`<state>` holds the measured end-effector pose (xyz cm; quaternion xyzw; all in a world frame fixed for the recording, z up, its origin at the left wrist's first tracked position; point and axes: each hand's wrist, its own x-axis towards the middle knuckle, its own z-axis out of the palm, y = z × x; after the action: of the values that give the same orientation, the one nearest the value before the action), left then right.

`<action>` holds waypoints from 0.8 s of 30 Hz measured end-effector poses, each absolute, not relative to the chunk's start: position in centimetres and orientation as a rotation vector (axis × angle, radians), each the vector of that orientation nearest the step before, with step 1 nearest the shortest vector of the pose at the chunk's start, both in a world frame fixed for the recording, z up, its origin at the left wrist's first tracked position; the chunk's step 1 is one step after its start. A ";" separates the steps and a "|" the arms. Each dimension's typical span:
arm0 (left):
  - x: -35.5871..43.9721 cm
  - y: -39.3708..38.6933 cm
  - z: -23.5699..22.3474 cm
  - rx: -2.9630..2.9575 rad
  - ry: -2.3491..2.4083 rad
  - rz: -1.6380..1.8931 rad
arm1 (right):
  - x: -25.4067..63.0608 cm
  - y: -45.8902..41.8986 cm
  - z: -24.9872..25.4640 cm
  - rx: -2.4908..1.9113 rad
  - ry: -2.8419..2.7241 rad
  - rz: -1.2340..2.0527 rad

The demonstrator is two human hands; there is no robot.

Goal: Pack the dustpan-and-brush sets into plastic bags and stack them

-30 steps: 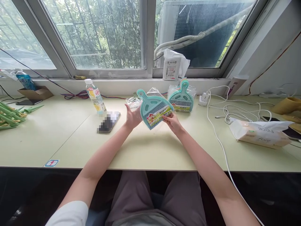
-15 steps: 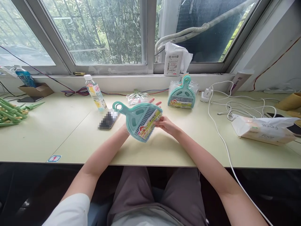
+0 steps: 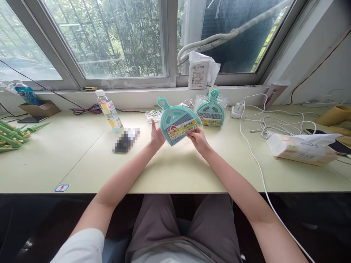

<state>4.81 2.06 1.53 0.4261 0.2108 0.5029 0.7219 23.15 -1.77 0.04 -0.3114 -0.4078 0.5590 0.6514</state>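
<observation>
Apparently for steadiness, the right hand (image 3: 199, 141) pinches the dustpan (image 3: 174, 114) edge, fingers nearly closed; left hand (image 3: 157, 137) alongside, grip hidden.

The one view looks from the person's head, facing forward and down over the table (image 3: 170, 175) toward the window (image 3: 115, 44), near enough that both forearms show.

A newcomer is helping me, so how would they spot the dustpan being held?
Find the pale desk under the window, then look to its middle. The mint-green dustpan there carries a brush and a yellow label. Unlike the matching dustpan stack behind it to the right, it is tilted, its edge pinched by the right hand.
</observation>
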 end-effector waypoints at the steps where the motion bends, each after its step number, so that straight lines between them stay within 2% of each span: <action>1: 4.9 1.9 1.6 0.975 0.470 1.125 | 23.4 -1.5 -0.1 -0.714 -0.892 1.242; 12: 4.7 1.1 1.0 1.301 0.636 1.030 | 24.4 -0.6 -0.8 -0.761 -0.879 1.261; 24: 4.8 1.8 -0.3 1.236 0.655 1.038 | 24.5 -0.1 -1.5 -0.790 -0.855 1.247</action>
<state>4.82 1.76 -0.30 0.5426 0.2875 0.4560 0.6442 24.50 -0.14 -1.47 -0.3488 -0.3774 0.5504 0.6580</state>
